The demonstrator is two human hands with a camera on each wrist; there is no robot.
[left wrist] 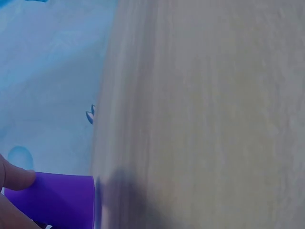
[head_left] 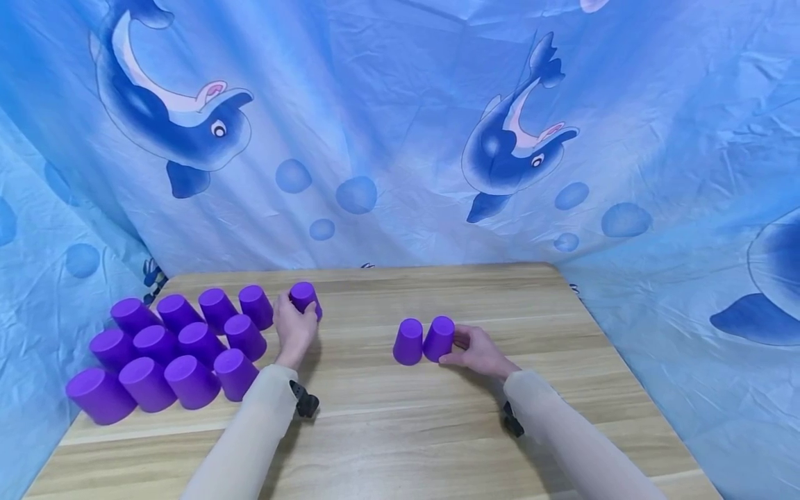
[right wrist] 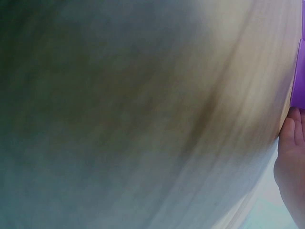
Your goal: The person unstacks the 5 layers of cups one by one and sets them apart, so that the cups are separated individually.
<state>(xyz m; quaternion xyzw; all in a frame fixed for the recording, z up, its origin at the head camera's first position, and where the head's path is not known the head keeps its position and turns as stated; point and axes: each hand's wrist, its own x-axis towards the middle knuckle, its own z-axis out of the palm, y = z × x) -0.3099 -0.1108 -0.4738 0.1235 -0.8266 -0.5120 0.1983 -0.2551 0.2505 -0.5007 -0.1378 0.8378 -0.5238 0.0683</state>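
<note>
My left hand (head_left: 296, 328) grips an upside-down purple cup (head_left: 304, 297) near the table's back edge, just right of a group of similar cups. The left wrist view shows the thumb on the side of this cup (left wrist: 62, 198); whether its rim touches the table is hard to tell. Toward the middle right, my right hand (head_left: 478, 351) holds another upside-down purple cup (head_left: 439, 338) by its right side, fingers partly hidden behind it. A matching cup (head_left: 409, 342) stands close on its left. Only part of the right hand (right wrist: 293, 162) and its cup (right wrist: 299, 78) shows in the right wrist view.
Several upside-down purple cups (head_left: 200, 340) stand in three rows on the left of the wooden table (head_left: 375, 423). A blue curtain (head_left: 400, 139) with dolphins hangs behind the table and along both sides.
</note>
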